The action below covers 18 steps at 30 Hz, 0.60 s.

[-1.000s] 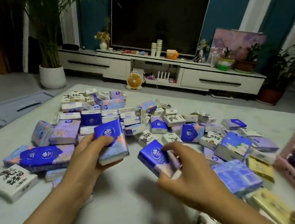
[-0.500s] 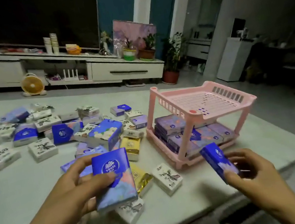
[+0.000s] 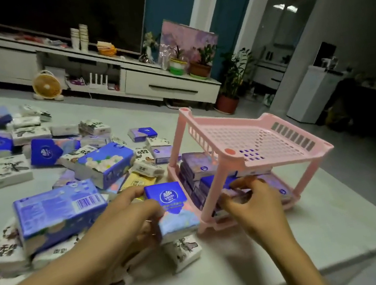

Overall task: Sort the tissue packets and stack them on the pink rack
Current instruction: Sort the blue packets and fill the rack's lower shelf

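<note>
The left hand curled thumb and fingers round a blue-and-pastel plastic tissue packet. It was held just left of the pink 2-tier plastic rack, over the white counter, long axis vertical in view, logo end uppermost. The right hand pinched a second blue packet inside the lower tier; its axis was unclear.

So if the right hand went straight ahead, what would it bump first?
Likely the purple packets stacked on the lower shelf of the pink rack; the right hand points in there, though depth is unclear.
</note>
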{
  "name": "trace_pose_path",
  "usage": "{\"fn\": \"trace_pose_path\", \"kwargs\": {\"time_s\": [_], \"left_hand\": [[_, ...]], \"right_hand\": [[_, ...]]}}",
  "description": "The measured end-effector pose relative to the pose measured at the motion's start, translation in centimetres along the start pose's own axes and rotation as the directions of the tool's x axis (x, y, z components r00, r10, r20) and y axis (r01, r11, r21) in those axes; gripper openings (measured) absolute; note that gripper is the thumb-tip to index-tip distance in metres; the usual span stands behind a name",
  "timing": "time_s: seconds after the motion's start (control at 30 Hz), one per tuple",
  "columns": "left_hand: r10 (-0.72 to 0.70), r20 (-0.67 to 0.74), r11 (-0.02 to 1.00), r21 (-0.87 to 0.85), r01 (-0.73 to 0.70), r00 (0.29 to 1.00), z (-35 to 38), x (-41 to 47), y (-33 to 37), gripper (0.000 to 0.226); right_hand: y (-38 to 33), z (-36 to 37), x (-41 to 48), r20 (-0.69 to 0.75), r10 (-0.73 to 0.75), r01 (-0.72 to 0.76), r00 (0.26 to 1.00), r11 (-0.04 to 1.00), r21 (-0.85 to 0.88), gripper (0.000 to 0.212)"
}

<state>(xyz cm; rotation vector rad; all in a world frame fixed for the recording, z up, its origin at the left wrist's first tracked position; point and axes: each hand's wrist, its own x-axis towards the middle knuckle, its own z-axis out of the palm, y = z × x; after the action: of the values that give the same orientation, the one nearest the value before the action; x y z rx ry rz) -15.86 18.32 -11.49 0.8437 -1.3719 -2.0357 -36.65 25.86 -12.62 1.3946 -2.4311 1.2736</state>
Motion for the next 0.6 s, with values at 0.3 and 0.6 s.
{"fn": "trace_pose_path", "kwargs": {"time_s": [0.3, 0.6], "left_hand": [[0.052, -0.049, 0.997, -0.061, -0.055, 0.997, 3.1, -0.5, -0.8, 0.035], [0.256, 0.01, 0.962, 0.092, -0.256, 0.967, 7.3, -1.0, -2.7, 0.027]], "right_hand": [[-1.1, -2.6, -2.5, -0.008, 0.057, -0.054, 0.998, 0.975, 0.216, 0.021], [-2.1, -5.4, -5.3, 0.464, 0.227, -0.49, 0.856, 0.64, 0.592, 0.03]]}}
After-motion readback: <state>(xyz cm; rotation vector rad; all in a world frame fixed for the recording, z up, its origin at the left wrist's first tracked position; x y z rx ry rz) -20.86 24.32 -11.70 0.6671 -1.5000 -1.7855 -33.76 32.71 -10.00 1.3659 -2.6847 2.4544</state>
